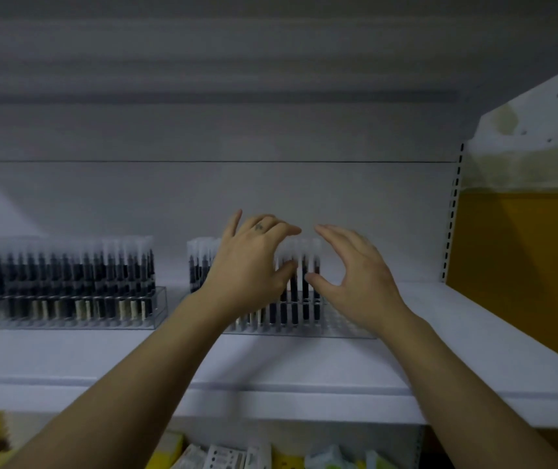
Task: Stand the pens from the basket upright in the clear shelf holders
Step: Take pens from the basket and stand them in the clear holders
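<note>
A clear holder (345,328) stands mid-shelf, with dark pens (304,299) with white caps upright in it. My left hand (254,262) arches over the caps and covers the holder's left part; its thumb touches a pen. My right hand (355,275) hovers at the row's right end, fingers spread and thumb at the last pen. Neither hand plainly grips a pen. A second clear holder (159,306) on the left is packed with pens (64,282). No basket is in view.
The white shelf (473,333) runs on to the right of the holders. A perforated upright (452,214) and a yellow wall panel (524,265) close the right side. Packaged goods (223,455) lie on the shelf below.
</note>
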Demonstrator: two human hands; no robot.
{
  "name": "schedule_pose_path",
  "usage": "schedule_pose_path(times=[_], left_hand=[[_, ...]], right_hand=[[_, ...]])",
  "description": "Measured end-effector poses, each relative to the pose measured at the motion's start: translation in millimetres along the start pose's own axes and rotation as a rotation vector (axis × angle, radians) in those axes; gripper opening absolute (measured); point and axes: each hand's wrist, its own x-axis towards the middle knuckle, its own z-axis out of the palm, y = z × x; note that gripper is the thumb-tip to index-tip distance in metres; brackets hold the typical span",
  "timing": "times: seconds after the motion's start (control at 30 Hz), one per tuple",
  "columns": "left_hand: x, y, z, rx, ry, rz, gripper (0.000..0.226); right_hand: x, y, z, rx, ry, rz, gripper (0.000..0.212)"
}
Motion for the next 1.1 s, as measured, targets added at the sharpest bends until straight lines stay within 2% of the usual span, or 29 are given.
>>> schedule_pose_path(times=[0.3, 0.47, 0.67, 1.0, 1.1], left_hand=[[-64.0, 4.1, -49.3, -0.033, 0.057, -0.022, 0.048], [-109.1, -5.7, -73.7, 0.017, 0.08, -0.065, 0.049], [-175.2, -20.9, -86.9, 0.042, 0.081, -0.172, 0.05], [-308.8, -30.8, -58.0, 0.003, -0.129, -0.396, 0.06], [-342.0, -34.4, -36.0, -0.015, -0.195, -0.446, 0.064]], right_hand=[[-25.2, -71.9, -23.5, -0.001, -0.027, -0.124, 0.075], [-44.3, -108.7, -4.3, 0.072, -0.024, -0.176, 0.077], [-79.7, -144.4, 30.7, 0.213, -0.122, -0.219, 0.074], [-170.0, -163.5, 101.6, 0.31, -0.339, -0.158, 0.066], [-202.0, -157.4, 132.9, 0.308, -0.463, -0.109, 0.065]])
